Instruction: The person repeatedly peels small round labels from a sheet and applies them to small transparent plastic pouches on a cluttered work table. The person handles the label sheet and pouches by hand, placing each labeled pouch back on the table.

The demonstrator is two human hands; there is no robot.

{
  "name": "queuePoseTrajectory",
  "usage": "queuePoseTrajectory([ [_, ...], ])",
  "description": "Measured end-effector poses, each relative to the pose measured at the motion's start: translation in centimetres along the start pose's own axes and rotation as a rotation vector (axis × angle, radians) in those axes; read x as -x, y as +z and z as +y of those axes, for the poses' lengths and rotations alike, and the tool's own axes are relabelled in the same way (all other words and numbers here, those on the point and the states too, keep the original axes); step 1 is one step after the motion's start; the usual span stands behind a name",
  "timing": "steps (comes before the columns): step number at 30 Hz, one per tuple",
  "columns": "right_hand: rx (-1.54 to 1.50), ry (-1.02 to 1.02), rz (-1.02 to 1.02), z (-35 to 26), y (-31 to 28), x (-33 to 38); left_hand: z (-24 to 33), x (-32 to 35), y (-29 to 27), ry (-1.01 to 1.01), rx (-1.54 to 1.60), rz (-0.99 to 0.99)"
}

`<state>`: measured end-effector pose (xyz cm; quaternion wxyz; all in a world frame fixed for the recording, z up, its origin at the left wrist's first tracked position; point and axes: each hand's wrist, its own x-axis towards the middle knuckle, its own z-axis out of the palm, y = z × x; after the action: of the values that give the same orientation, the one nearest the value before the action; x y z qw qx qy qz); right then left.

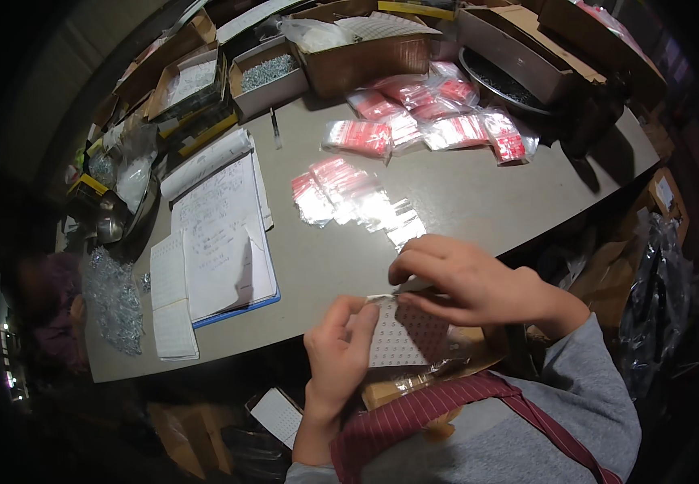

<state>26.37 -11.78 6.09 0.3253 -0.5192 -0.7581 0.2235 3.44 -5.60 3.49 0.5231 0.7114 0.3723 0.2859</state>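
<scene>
Grey table (pixel 479 202), one open notebook (pixel 220 234), two hands, left hand (pixel 337 355) and right hand (pixel 462 278), grips pinching one label sheet (pixel 406 335)

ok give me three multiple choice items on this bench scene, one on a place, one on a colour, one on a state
1. Where does the open notebook lie?
A. on the table, to the left of the hands
B. inside a cardboard box
C. on the person's lap

2. What colour are the tops of the small plastic bags on the table?
A. green
B. red
C. blue

3. What are the two hands doing?
A. resting flat on the table
B. both pinching a small piece above a white dotted sheet
C. hanging clear of everything

Answers:
1 A, the notebook lies open on the table's left part.
2 B, the bags carry red strips.
3 B, the left hand and the right hand meet with fingertips closed on the piece.
</scene>
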Motion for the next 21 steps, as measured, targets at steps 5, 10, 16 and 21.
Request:
queuePoseTrajectory([
  [5, 0.082, -0.053, 0.09, -0.1, 2.5, -0.4, -0.2, 0.4, 1.3, 0.077, -0.083, 0.11],
  [10, 0.21, -0.01, 0.08, -1.2, 3.0, 0.0, -0.6, 0.1, 1.7, 0.153, -0.167, 0.145],
  [16, 0.334, -0.058, 0.146, -2.5, 4.1, 0.1, -1.7, -0.3, 1.7, 0.146, -0.191, 0.172],
  [21, 0.509, -0.143, 0.197, -1.4, 5.0, 0.6, -1.2, -0.7, 1.8, 0.14, -0.179, 0.155],
])
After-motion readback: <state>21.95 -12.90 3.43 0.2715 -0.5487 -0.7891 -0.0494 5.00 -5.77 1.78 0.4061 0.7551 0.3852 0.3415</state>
